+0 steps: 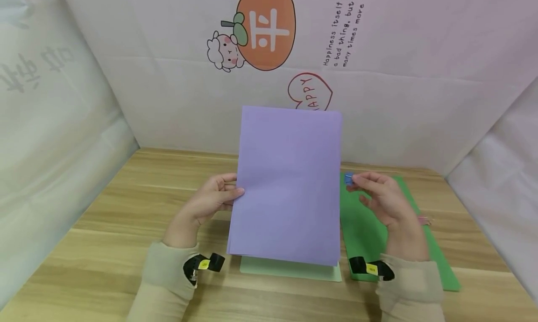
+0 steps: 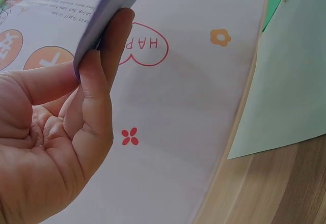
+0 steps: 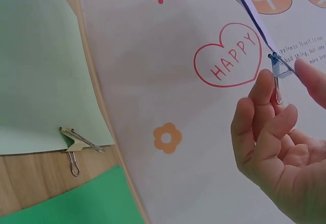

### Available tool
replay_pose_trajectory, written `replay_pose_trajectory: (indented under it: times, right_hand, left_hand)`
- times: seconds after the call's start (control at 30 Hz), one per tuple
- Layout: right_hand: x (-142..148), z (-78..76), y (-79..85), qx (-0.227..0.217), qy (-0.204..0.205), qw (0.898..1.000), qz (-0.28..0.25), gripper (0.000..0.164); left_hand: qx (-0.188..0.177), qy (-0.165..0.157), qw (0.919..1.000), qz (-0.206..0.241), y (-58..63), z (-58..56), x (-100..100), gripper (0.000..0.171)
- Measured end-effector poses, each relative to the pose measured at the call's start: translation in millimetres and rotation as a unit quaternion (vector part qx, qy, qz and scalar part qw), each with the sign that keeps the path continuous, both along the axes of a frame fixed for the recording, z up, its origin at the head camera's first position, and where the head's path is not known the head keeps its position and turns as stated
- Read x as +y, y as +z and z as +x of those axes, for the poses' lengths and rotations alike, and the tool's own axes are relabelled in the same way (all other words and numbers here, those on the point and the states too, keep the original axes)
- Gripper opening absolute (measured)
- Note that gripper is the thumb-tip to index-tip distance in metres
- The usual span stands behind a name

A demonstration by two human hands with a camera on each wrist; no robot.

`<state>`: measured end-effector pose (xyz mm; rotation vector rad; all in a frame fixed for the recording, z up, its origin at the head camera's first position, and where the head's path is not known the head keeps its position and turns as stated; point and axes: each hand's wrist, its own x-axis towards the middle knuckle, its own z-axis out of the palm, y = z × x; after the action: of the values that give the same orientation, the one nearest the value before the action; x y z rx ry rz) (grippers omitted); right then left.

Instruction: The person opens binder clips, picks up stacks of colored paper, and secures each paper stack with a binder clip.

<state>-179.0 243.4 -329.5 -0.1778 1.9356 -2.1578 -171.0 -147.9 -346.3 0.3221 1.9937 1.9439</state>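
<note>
Several purple paper sheets (image 1: pixel 290 186) are held upright above the table, their edges slightly offset at the lower left. My left hand (image 1: pixel 214 196) pinches their left edge between thumb and fingers. At the right edge, my right hand (image 1: pixel 380 196) pinches a small blue binder clip (image 3: pixel 280 67) by its wire handles. In the right wrist view the clip's mouth meets the paper edge; how far it sits over the sheets cannot be told. Beneath the purple sheets lies pale green paper (image 1: pixel 290 269) with a pale yellow binder clip (image 3: pixel 75 141) on its edge.
Right of the pale green paper lies bright green paper (image 1: pixel 445 270), partly under my right arm, with a pink binder clip (image 1: pixel 424 220) on its right edge. The wooden table (image 1: pixel 105 247) is bordered by printed white cloth (image 1: pixel 189 97) behind and at the sides.
</note>
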Motion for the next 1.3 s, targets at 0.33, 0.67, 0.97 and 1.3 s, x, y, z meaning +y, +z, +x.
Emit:
replay_pose_trajectory:
  times: [0.33,0.67,0.97,1.3]
  right_hand:
    - [-4,-0.9,-2.3,0.01,-0.01,1.0,0.001,0.023]
    - [-6,-3.8,-2.0,-0.003,-0.003,1.0,0.017,0.024]
    - [-11,-3.0,0.1,0.004,0.016,0.999,0.031,0.022]
    - [-11,-2.9,-0.8,0.027,0.033,0.999,0.029,0.019]
  left_hand:
    - [0.004,-0.005,1.0,-0.001,0.8,0.8,-1,0.046]
    - [0.003,-0.009,0.9999,-0.005,-0.1,1.1,1,0.047]
    - [0.004,-0.012,0.9999,-0.006,-1.4,1.0,3,0.047]
    - [0.005,-0.01,0.9999,0.0,-0.5,2.0,2,0.046]
